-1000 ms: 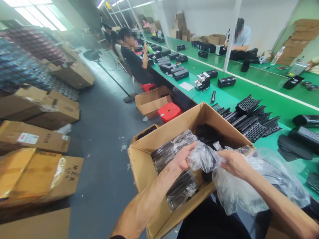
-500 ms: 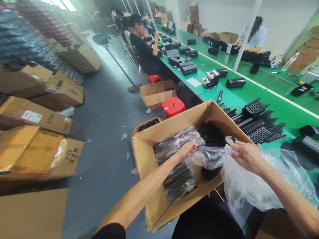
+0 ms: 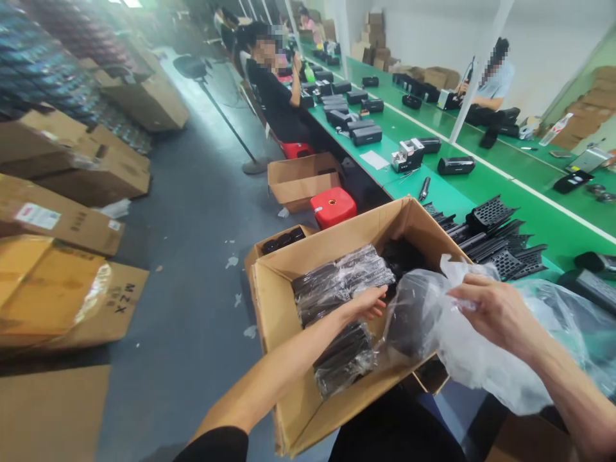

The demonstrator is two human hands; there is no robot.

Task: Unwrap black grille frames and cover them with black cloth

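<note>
My left hand [image 3: 369,303] is over an open cardboard box [image 3: 279,359], fingers apart and holding nothing. Beneath it, black parts wrapped in clear film [image 3: 339,279] lie in rows inside the box. My right hand [image 3: 498,311] is closed on a crumpled clear plastic bag [image 3: 462,340] at the box's right side. Part of that bag hangs over the box opening and the rest spreads to the right. More dark parts [image 3: 404,253] show in the far right corner of the box, partly hidden by the bag.
Black perforated covers [image 3: 505,237] are piled on the green workbench [image 3: 543,199], right beyond the box. A red stool [image 3: 333,206] and another open carton [image 3: 301,186] stand on the floor ahead. Cartons [image 3: 62,289] line the left. A co-worker [image 3: 272,90] sits along the bench.
My left hand has let go of the plastic bag and its fingers have spread. My right hand has moved slightly right, still gripping the bag, which now hangs looser over the box.
</note>
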